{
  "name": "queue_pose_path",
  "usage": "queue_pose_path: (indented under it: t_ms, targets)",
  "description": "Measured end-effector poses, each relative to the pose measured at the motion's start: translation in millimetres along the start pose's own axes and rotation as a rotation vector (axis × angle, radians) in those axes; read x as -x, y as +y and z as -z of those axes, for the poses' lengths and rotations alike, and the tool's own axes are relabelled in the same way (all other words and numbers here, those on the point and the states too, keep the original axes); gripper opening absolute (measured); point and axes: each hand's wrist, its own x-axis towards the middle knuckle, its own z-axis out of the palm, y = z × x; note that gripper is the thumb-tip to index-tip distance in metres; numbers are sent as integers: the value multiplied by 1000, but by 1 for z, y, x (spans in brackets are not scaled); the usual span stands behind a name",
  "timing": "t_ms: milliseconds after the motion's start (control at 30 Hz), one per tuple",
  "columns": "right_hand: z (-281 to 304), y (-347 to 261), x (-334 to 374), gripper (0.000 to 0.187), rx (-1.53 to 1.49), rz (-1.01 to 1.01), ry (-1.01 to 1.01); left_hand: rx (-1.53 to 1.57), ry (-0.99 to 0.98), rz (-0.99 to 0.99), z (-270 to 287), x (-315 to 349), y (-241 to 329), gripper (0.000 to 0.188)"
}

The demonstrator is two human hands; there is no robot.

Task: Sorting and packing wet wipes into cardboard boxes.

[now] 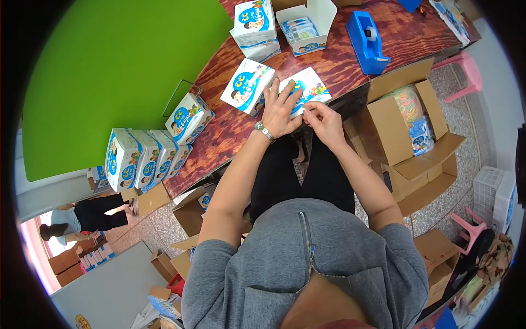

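Note:
My left hand [279, 112], with a metal wristwatch, lies with its fingers spread on top of a white and blue carton [314, 86] at the table's near edge. My right hand [324, 122] is closed in a pinch at the carton's near right side, thumb against forefinger. Whatever sits between those fingertips is too small to make out. Just left of my left hand, a second carton of the same print [243, 82] rests on the table. Further back stands an open carton [307, 34] filled with small packets, beside stacked closed cartons [255, 21].
A blue tape dispenser [366, 44] stands at the back right of the reddish wood-patterned table [219, 129]. More cartons [145, 159] line its left end, by a green panel [120, 71]. An open cardboard box [392, 123] with packets is at my right. Another person [90, 216] is far left.

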Motion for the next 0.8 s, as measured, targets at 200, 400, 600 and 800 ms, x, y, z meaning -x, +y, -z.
queue_pose_path:
  t_ms: [200,400,600,800]
  targets:
    - [-4,7,3,27,-2,22,42,55,-10,26,6,-3,1,63]
    - [-10,20,4,50,19,69,124,164,-52,143,10,-8,3,53]
    - [10,29,-3,81,649,164,166,99,88,196,-1,-18,2,27]
    - [36,35,-21,93,442,260,112,106,387,493,8,21,37,61]
